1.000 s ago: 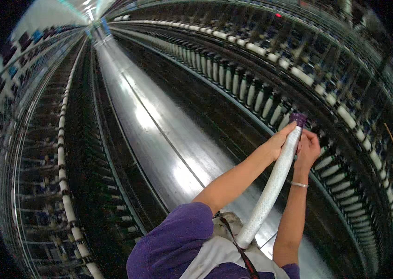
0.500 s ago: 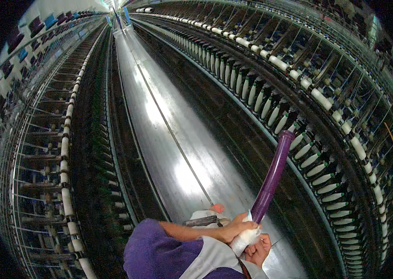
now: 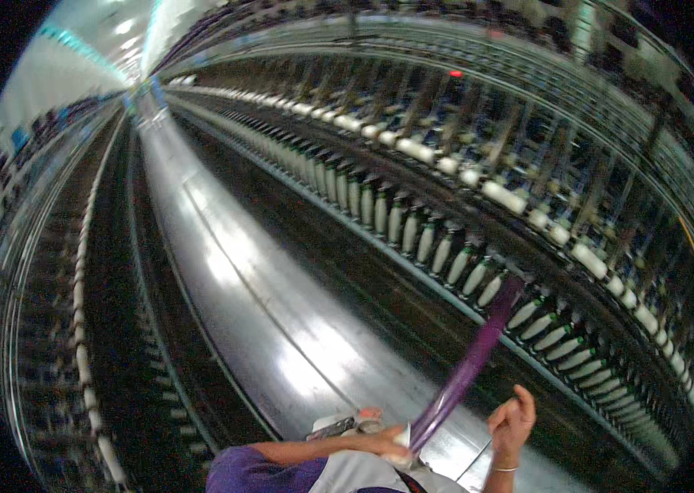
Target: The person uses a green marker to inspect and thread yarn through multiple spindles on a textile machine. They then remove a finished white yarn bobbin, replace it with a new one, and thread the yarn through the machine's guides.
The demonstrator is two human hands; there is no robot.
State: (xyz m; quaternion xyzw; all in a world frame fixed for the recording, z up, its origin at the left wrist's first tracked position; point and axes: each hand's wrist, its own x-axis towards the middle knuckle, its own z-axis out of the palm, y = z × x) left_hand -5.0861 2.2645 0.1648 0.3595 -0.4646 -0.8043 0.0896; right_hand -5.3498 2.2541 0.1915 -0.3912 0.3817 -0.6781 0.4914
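Observation:
A long, glossy purple tube (image 3: 464, 370) slants up and right from my waist. Its far end lies in front of the row of white yarn bobbins (image 3: 427, 244) on the right-hand machine. My left hand (image 3: 386, 444) is closed round the tube's lower end, where some white material (image 3: 400, 460) shows, partly covered by the fingers. Lifted to the right of the tube, my right hand (image 3: 511, 421) touches nothing I can see; its fingers are apart, some bent, one pointing up. A thin band circles that wrist.
White rollers (image 3: 503, 197) run above the bobbins on the right machine. Another machine with white rollers (image 3: 81, 287) lines the left. Between them stretches a shiny metal-looking floor (image 3: 240, 259). An orange-red item (image 3: 370, 413) and a dark bar-shaped item (image 3: 335, 427) are near my waist.
My right hand has come away from the white material and risen to the right. The tube's far end has dropped slightly in the picture. My view has swung rightward and up.

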